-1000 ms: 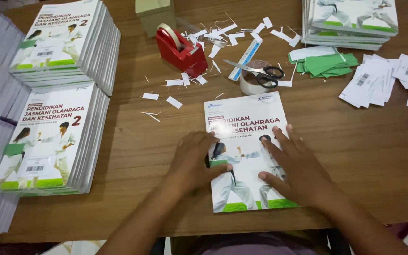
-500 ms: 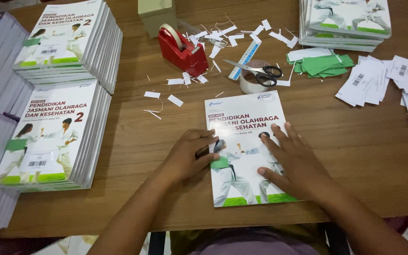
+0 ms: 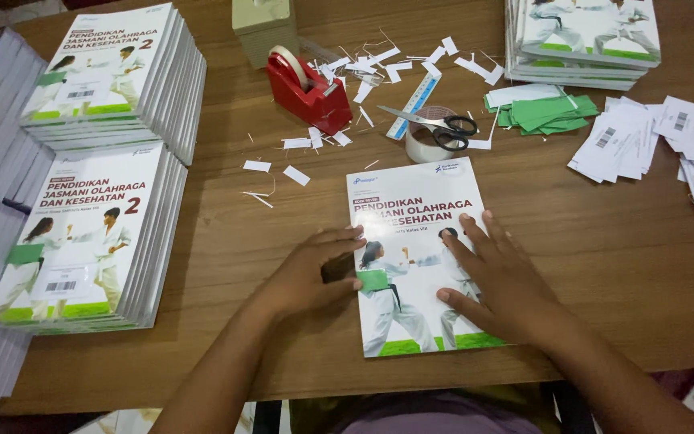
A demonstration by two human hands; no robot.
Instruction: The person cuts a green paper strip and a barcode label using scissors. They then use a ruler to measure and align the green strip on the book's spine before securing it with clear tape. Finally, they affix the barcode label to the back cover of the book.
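Observation:
A white textbook (image 3: 411, 201) with two figures in white martial arts suits on its cover lies flat on the wooden table (image 3: 234, 265) in front of me. My left hand (image 3: 315, 269) rests at the book's left edge, its fingertips pressing a small green label (image 3: 373, 280) onto the cover. My right hand (image 3: 496, 277) lies flat with spread fingers on the lower right of the cover. Neither hand grips anything.
Two stacks of the same textbook (image 3: 98, 233) stand at the left, a third stack (image 3: 580, 36) at the back right. A red tape dispenser (image 3: 307, 92), scissors (image 3: 435, 124) on a tape roll, green labels (image 3: 548, 112), white barcode slips (image 3: 652, 141) and paper scraps lie behind the book.
The left hand has slid left, off the cover's middle to the book's left edge, uncovering the green label. The right hand has stayed flat on the cover.

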